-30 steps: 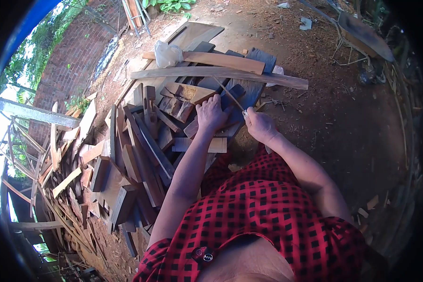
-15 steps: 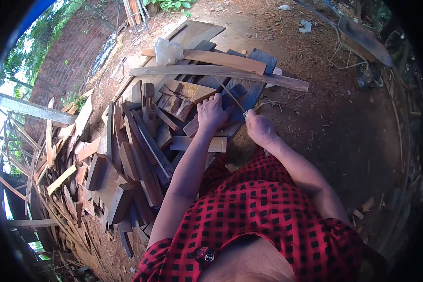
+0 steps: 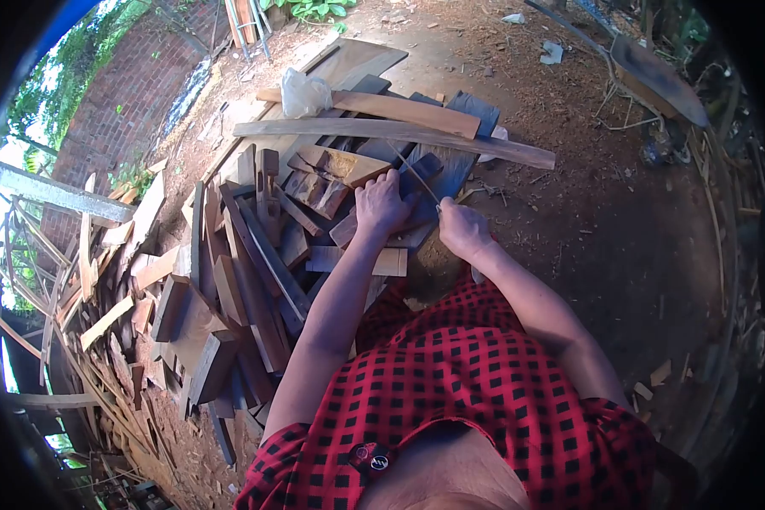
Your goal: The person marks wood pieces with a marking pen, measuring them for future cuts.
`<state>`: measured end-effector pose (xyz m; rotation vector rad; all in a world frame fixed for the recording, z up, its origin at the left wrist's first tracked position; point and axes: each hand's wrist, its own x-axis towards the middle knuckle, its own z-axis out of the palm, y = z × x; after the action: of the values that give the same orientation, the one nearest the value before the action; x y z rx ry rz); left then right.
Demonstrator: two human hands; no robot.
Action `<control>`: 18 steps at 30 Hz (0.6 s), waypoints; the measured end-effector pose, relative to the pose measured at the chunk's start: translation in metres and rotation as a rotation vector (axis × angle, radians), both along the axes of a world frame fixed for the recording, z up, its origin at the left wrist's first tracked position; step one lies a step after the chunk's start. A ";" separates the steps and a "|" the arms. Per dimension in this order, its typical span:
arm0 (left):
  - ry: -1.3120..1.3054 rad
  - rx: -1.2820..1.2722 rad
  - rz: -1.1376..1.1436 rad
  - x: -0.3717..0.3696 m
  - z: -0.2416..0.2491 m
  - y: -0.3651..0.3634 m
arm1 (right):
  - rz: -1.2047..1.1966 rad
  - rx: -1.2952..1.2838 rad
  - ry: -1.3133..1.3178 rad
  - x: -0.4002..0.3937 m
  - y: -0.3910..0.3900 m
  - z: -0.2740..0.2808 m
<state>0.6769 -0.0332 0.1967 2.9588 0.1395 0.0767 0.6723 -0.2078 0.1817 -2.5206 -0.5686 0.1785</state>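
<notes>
My left hand (image 3: 382,204) is closed over a dark wooden block (image 3: 423,172) lying on the bench of boards; its fingers hide part of the block. To its right, my right hand (image 3: 462,228) grips the near end of a long, thin, rod-like tool (image 3: 416,178), which looks like a narrow file. The tool slants up and left across the block, close to the left fingertips. A chunky wood piece with a rough, yellowish hollow (image 3: 342,161) sits just beyond the left hand. Near my left wrist lies a pale flat wood strip (image 3: 387,261).
Long planks (image 3: 408,133) cross the far side, with a crumpled plastic bag (image 3: 305,93) on them. Stacked offcuts (image 3: 251,276) crowd the left. A wheelbarrow (image 3: 654,76) stands at the far right on dirt ground, and a brick wall (image 3: 119,110) rises at the left.
My right hand has shifted slightly left, closer to the left hand, and the thin tool has moved with it. My left hand stays in place on the block.
</notes>
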 end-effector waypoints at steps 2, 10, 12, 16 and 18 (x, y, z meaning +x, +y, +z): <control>-0.013 -0.007 0.000 0.002 -0.002 0.001 | -0.003 0.029 0.040 -0.008 -0.009 0.003; -0.041 0.000 -0.007 0.000 -0.002 0.001 | -0.003 0.019 0.079 0.006 0.003 0.004; -0.003 0.000 0.001 0.000 -0.001 0.001 | -0.021 0.036 0.036 0.024 0.025 -0.002; -0.006 0.008 0.000 0.000 0.000 0.002 | -0.028 0.031 0.036 0.006 0.010 0.008; 0.014 -0.013 -0.006 0.000 0.003 0.002 | -0.033 0.028 0.045 -0.016 -0.009 0.002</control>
<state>0.6766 -0.0314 0.1994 2.9472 0.1321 0.0538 0.6567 -0.2171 0.1836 -2.4907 -0.5078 0.2133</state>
